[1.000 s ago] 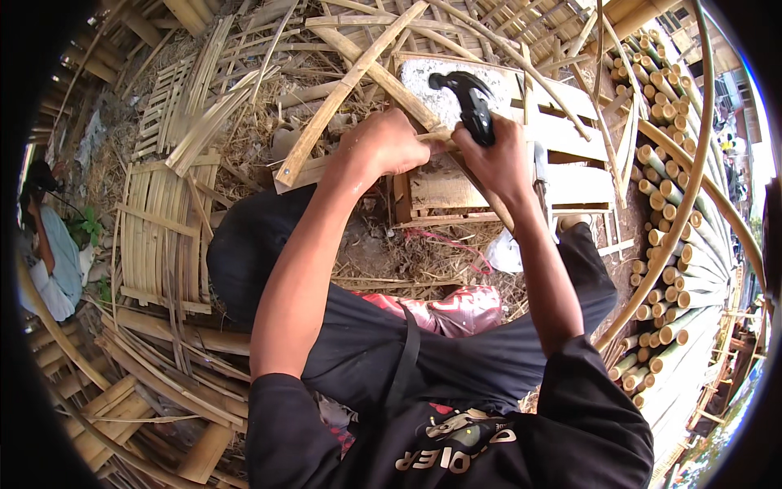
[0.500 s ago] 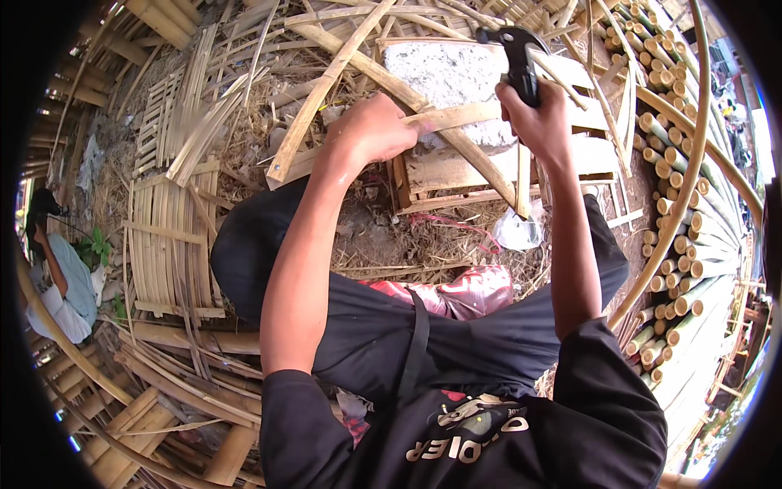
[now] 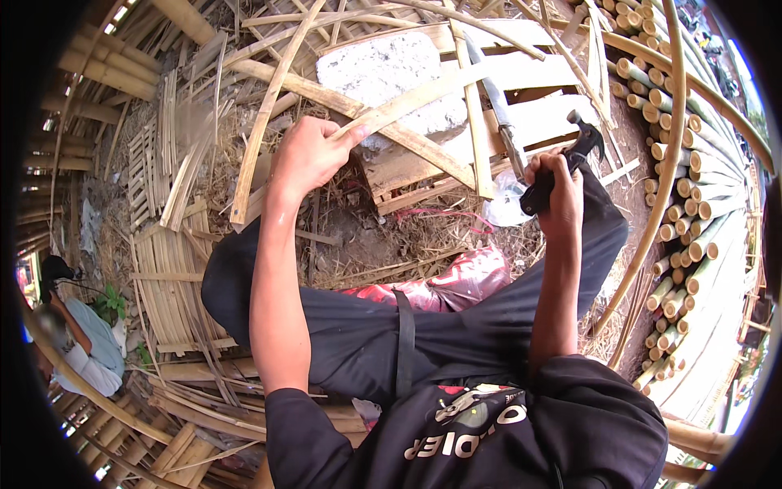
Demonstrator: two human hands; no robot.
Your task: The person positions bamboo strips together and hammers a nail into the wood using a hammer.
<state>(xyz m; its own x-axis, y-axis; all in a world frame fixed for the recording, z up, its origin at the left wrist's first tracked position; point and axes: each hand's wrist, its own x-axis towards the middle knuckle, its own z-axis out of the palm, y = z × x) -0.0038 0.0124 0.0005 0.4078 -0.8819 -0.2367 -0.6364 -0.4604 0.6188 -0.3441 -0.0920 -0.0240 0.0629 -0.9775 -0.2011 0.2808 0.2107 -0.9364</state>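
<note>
Head view shows, at the far left, another person (image 3: 81, 342) crouching near flat woven bamboo panels (image 3: 167, 277) that lie on the ground. Moving right, the left hand (image 3: 305, 155) is clenched around a long split bamboo strip (image 3: 423, 94), pressing it down over a pale stone block (image 3: 391, 73) and a low wooden frame (image 3: 456, 163). A knife-like blade (image 3: 498, 114) rests on this frame, just beside the strip. Further right, the right hand (image 3: 554, 183) grips the dark handle of a claw hammer (image 3: 570, 155), its head raised above the frame. At the far right stands a stack of cut bamboo poles (image 3: 684, 212).

I judge the work is in the middle: the strip is positioned and held, but no blow has landed yet. Whether a nail is there I cannot tell; the fingers hide the spot, and the frame's lower part is cut off by the knees.
</note>
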